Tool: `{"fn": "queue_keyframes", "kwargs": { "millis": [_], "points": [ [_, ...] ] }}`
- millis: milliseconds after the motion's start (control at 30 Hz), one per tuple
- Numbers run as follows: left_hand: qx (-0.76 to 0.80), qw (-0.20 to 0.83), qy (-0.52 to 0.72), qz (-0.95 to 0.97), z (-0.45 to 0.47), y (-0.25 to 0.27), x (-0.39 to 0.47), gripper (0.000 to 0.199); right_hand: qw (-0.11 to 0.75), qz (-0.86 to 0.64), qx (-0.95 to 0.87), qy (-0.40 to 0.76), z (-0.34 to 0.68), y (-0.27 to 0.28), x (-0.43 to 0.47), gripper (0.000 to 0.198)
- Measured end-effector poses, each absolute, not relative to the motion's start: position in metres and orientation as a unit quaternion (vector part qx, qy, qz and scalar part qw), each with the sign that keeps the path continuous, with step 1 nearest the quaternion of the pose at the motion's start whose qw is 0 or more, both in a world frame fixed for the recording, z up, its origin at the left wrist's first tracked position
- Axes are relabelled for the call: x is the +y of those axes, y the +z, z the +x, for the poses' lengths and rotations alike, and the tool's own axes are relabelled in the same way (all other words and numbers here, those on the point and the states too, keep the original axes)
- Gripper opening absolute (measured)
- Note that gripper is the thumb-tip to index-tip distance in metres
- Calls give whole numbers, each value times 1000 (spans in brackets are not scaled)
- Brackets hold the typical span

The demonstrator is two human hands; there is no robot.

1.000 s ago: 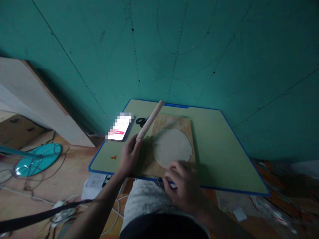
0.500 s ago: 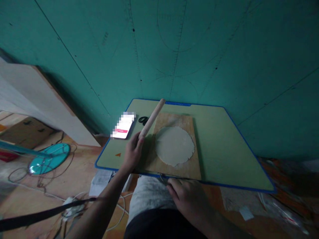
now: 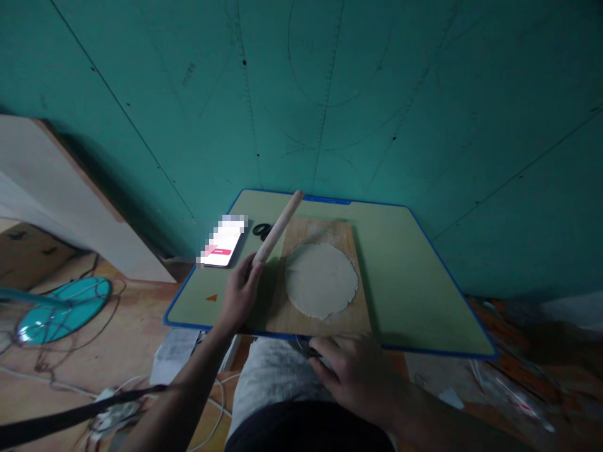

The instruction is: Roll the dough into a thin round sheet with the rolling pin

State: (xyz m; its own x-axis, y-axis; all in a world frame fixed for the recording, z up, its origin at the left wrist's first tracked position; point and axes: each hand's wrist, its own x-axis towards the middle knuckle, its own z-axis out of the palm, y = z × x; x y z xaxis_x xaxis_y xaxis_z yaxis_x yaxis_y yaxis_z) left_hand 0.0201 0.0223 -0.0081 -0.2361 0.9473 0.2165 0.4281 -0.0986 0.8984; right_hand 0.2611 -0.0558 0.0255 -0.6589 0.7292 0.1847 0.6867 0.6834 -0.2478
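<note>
My left hand [image 3: 241, 290] is closed round the lower end of a wooden rolling pin [image 3: 279, 227], which slants up and away to the right above the table. A thin, round sheet of dough [image 3: 321, 280] with a ragged edge lies flat on a wooden board [image 3: 325, 231]. At the board's near edge is my right hand [image 3: 346, 364], its fingers curled in a pinch. Beside its fingertips shows a small dark thing with a thin curved line, too dim to name. Black-handled scissors [image 3: 262, 230] lie partly hidden behind the rolling pin.
The board rests on a pale table [image 3: 391, 263] with a blue rim, set against a green wall [image 3: 301, 94]. A lit phone [image 3: 221, 242] and a small orange triangle [image 3: 211, 298] lie at its left. Cables and a turquoise round base [image 3: 70, 311] are on the floor.
The whole view has shifted, so the table and its things appear a little further left. The rolling pin stays in my left hand, and my right hand keeps its place by the board's near edge.
</note>
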Motion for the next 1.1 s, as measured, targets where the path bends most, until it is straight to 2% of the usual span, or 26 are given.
{"fn": "queue_keyframes", "kwargs": {
  "millis": [200, 367, 500, 667, 867, 1100],
  "points": [
    [612, 282, 501, 544, 20, -9, 23, 53, 223, -332, -914, 70, 268, 59, -26, 22],
    [608, 291, 512, 533, 21, -10, 24, 50, 192, -371, -902, 105, 264, 34, -62, 21],
    [603, 289, 511, 541, 21, -10, 23, 50, 178, -421, -888, 52, 265, 8, -81, 21],
    [600, 283, 514, 543, 20, -10, 23, 47, 159, -416, -895, 15, 269, -8, -77, 20],
    [601, 275, 512, 548, 21, -10, 24, 45, 200, -391, -898, 21, 271, -12, -74, 23],
    [602, 272, 514, 547, 21, -11, 24, 47, 207, -384, -898, 54, 273, -10, -81, 27]
  ]
}}
